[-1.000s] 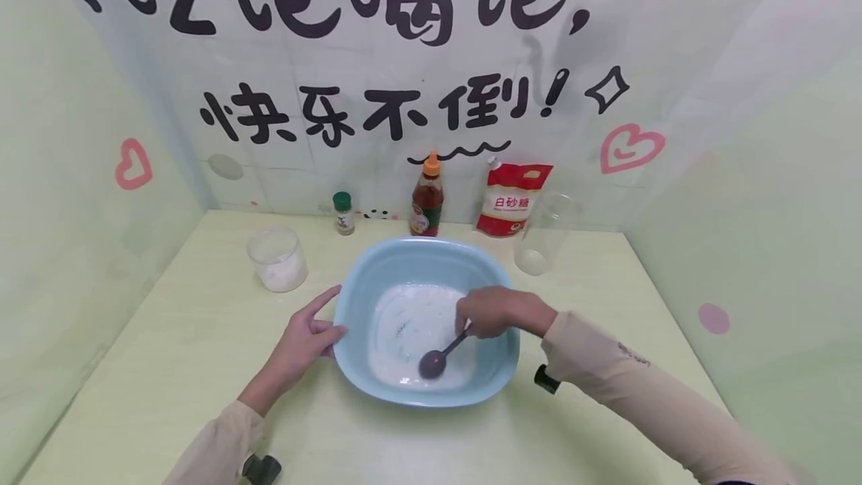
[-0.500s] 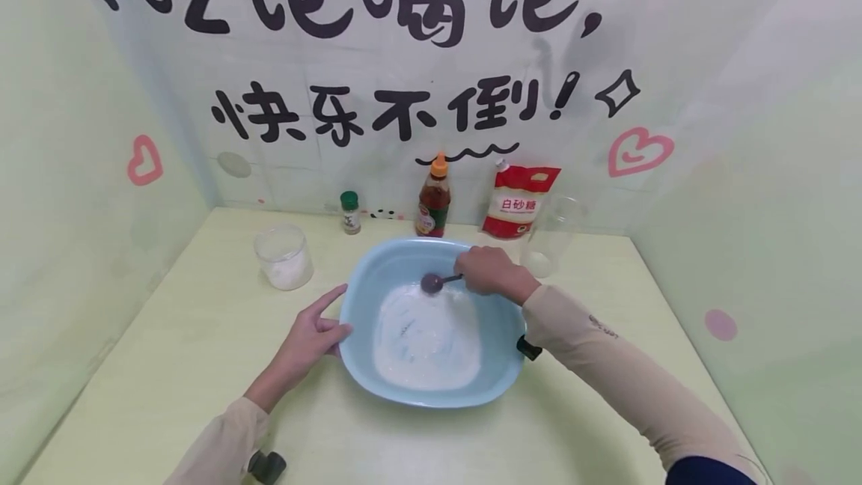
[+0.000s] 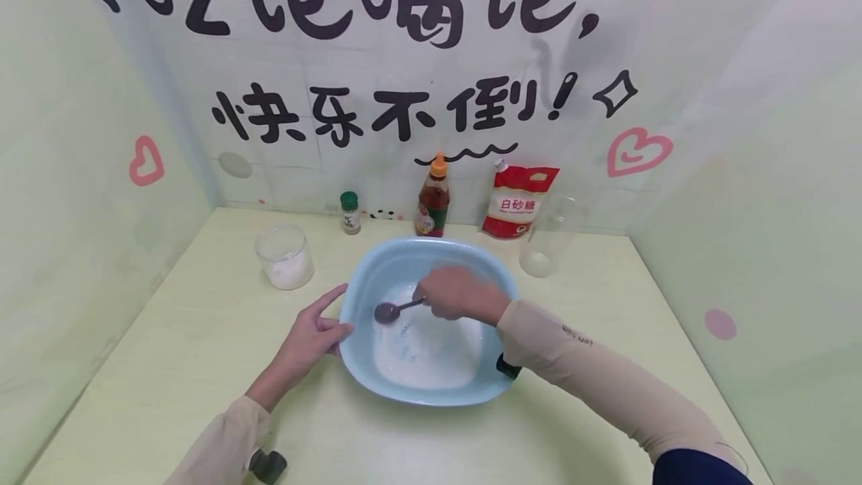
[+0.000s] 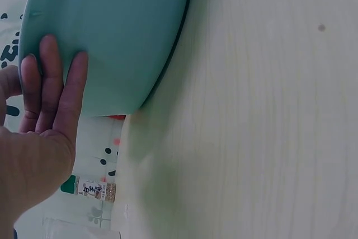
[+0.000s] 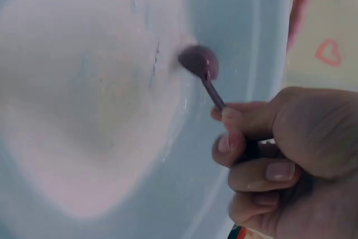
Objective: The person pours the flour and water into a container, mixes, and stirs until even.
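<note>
A light blue plastic basin [image 3: 494, 388] stands on the table with a white liquid [image 3: 431, 358] across its bottom. My left hand [image 3: 313, 335] holds its left side: in the left wrist view several fingers [image 4: 71, 99] lie along the outer wall, while the thumb is at the rim. My right hand [image 3: 454, 292] reaches over the basin and grips a dark brown spoon [image 5: 201, 62] by the handle. The spoon's round bowl is at the left edge of the liquid, near the basin's left wall. Most of the handle is hidden in the curled fingers.
Behind the basin stand a green-capped seasoning jar [image 3: 350, 214], a sauce bottle [image 3: 433, 204] with an orange cap and a red sugar pouch [image 3: 517, 204]. A clear tumbler [image 3: 544, 245] is at the right, and a clear jar [image 3: 286, 260] with white contents at the left.
My right hand has swept the spoon from the basin's near part to its far side, then left and back toward me. The left hand has kept its place on the basin.
</note>
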Tool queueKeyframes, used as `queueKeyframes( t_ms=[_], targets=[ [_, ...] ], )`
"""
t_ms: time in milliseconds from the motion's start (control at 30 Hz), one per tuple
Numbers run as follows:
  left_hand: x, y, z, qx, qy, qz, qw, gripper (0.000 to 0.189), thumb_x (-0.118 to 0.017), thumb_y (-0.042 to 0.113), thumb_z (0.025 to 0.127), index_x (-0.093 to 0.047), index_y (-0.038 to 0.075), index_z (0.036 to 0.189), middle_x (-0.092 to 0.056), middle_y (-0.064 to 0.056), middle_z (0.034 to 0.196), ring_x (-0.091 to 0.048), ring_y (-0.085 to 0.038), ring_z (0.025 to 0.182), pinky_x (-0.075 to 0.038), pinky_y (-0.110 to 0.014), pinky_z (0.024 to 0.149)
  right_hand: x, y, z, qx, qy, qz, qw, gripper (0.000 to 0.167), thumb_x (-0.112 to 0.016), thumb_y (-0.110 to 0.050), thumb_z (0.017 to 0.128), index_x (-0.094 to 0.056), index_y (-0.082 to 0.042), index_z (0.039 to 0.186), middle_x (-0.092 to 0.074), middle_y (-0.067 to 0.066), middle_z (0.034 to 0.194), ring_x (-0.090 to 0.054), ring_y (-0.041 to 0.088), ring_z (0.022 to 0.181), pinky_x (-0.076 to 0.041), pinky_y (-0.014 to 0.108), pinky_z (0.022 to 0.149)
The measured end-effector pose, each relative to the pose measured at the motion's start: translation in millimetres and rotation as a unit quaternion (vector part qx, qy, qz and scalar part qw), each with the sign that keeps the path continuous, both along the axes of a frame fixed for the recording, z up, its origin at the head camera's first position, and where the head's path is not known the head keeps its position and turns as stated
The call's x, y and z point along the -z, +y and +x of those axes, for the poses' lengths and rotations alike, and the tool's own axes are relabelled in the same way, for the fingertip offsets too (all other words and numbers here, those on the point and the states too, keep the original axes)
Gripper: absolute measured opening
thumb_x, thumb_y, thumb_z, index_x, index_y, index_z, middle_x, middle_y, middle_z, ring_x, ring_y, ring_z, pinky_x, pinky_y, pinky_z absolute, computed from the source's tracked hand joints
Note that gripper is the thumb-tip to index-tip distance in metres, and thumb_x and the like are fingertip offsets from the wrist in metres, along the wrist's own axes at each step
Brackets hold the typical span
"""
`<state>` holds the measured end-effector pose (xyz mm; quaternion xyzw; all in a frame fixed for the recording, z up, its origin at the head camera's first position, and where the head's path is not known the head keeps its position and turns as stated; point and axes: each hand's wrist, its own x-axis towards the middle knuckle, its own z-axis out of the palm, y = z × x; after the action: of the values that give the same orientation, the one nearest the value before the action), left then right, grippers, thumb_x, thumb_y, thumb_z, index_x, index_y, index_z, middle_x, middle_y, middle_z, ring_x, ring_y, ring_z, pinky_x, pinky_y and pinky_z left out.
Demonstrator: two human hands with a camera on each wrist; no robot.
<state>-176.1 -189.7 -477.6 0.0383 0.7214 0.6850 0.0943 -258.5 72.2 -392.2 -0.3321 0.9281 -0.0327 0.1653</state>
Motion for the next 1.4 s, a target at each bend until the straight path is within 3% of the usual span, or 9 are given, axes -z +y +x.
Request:
queueKeyframes(
  t_ms=[167,300,500,633,733,900,1100,1233,1400],
  targets=[
    [-0.3,-1.3,1.9,0.003,-0.003,0.001,1.0000,0.077,-0.063,-0.001,0.090,-0.025,0.003,0.157,-0.075,-0.013,0.076,-0.071,-0.015,0.063,-0.060,-0.031,0.061,-0.6,7.2,21.7,-0.026,-0.086,0.031,0.9955,0.028,-0.072,-0.014,0.091,-0.075,-0.030,0.115,-0.070,-0.008,0.103,-0.057,0.012,0.085,-0.049,0.025,0.076],
    [-1.5,-3.0,3.6,-0.001,-0.003,-0.003,1.0000,0.076,-0.063,0.000,0.091,-0.026,0.003,0.157,-0.074,-0.009,0.074,-0.071,-0.014,0.064,-0.060,-0.030,0.061,-7.8,26.8,27.6,-0.012,-0.111,0.069,0.9913,0.022,-0.073,-0.015,0.091,-0.077,-0.029,0.107,-0.071,-0.007,0.100,-0.057,0.014,0.086,-0.051,0.029,0.081],
    [-3.4,-4.3,4.0,-0.003,-0.002,-0.009,0.9999,0.076,-0.063,0.000,0.091,-0.026,0.003,0.157,-0.074,-0.008,0.073,-0.071,-0.014,0.064,-0.061,-0.031,0.062,-27.0,65.2,10.0,0.062,-0.105,0.103,0.9871,0.010,-0.072,-0.010,0.090,-0.072,-0.019,0.095,-0.064,0.001,0.091,-0.056,0.021,0.085,-0.053,0.036,0.081],
    [-2.7,-4.8,3.7,-0.004,-0.001,-0.008,1.0000,0.075,-0.063,-0.001,0.091,-0.026,0.003,0.156,-0.073,-0.005,0.071,-0.071,-0.014,0.064,-0.060,-0.031,0.061,-34.7,76.2,-9.1,0.136,-0.081,0.077,0.9845,0.011,-0.071,-0.014,0.090,-0.067,-0.014,0.101,-0.064,0.005,0.090,-0.059,0.024,0.082,-0.053,0.035,0.075],
    [-1.8,-4.4,3.2,-0.005,-0.001,-0.006,1.0000,0.075,-0.063,-0.001,0.091,-0.026,0.003,0.156,-0.073,-0.003,0.070,-0.071,-0.014,0.064,-0.060,-0.030,0.061,-33.3,74.4,-21.4,0.162,-0.054,0.044,0.9844,0.018,-0.072,-0.018,0.089,-0.065,-0.014,0.104,-0.063,0.006,0.090,-0.059,0.024,0.080,-0.054,0.034,0.074],
    [0.4,-1.9,2.6,-0.003,0.000,0.002,1.0000,0.075,-0.063,-0.001,0.091,-0.026,0.003,0.156,-0.074,-0.004,0.072,-0.071,-0.013,0.064,-0.060,-0.030,0.061,-20.1,51.6,-33.2,0.143,-0.024,0.031,0.9890,0.028,-0.075,-0.019,0.086,-0.066,-0.018,0.112,-0.064,0.002,0.095,-0.059,0.022,0.085,-0.054,0.035,0.079],
    [1.7,0.2,1.3,-0.004,0.000,0.004,1.0000,0.075,-0.063,-0.001,0.090,-0.027,0.003,0.156,-0.073,-0.021,0.079,-0.071,-0.014,0.064,-0.060,-0.031,0.061,-5.7,18.0,-30.5,0.035,-0.004,0.025,0.9991,0.029,-0.074,-0.015,0.090,-0.072,-0.020,0.119,-0.071,0.000,0.108,-0.058,0.019,0.090,-0.052,0.032,0.083],
    [1.9,1.2,0.2,-0.005,0.000,0.002,1.0000,0.076,-0.063,-0.002,0.089,-0.026,0.003,0.156,-0.074,-0.021,0.078,-0.071,-0.014,0.063,-0.060,-0.031,0.061,-3.0,5.0,-17.9,-0.001,-0.028,0.018,0.9995,0.027,-0.074,-0.018,0.091,-0.074,-0.025,0.116,-0.071,-0.005,0.108,-0.058,0.016,0.089,-0.052,0.031,0.084],
    [2.1,2.4,-1.2,-0.002,-0.001,0.004,1.0000,0.076,-0.062,-0.001,0.090,-0.025,0.003,0.157,-0.074,-0.011,0.074,-0.071,-0.014,0.063,-0.060,-0.031,0.061,-4.9,7.4,-0.3,-0.013,-0.086,0.056,0.9946,0.023,-0.072,-0.018,0.092,-0.075,-0.032,0.111,-0.069,-0.008,0.104,-0.058,0.013,0.091,-0.051,0.030,0.083]
  ],
)
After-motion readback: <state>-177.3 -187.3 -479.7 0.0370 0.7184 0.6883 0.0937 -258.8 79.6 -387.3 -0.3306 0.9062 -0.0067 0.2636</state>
